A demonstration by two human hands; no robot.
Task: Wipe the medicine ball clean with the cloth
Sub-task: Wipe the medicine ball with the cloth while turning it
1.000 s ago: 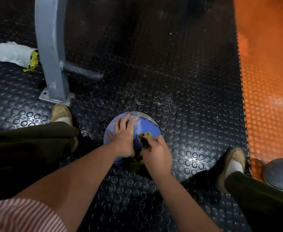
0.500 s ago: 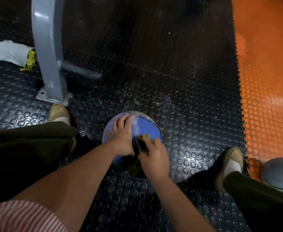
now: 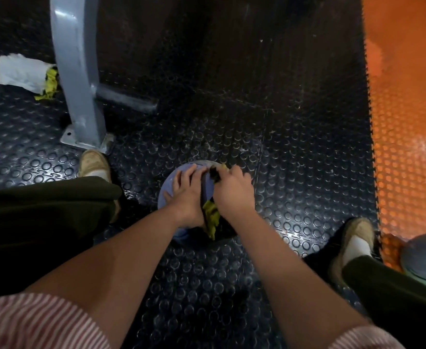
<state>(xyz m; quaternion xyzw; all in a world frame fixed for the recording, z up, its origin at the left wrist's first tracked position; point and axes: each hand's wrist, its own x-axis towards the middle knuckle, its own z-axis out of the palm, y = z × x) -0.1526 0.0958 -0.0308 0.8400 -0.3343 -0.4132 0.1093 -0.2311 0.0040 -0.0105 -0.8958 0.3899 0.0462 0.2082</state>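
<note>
A blue medicine ball (image 3: 167, 192) sits on the black studded floor between my feet. My left hand (image 3: 185, 195) rests flat on its top left side, fingers spread and fairly straight. My right hand (image 3: 233, 191) grips a yellow-green cloth (image 3: 210, 217) and presses it against the ball's right side. One end of the cloth hangs down below my wrist, and a dark bit sticks out by my fingertips near the ball's far rim. Most of the ball is hidden under both hands.
A grey metal machine post (image 3: 81, 79) with a bolted foot stands at the back left, close to my left shoe (image 3: 93, 163). A white paper roll with a yellow rag (image 3: 23, 73) lies behind it. Orange matting (image 3: 408, 122) runs along the right, with another grey ball (image 3: 423, 258) near my right shoe (image 3: 353, 245).
My right hand has slid the cloth from the near middle of the ball up and over to its far right side. My left hand stays on the ball.
</note>
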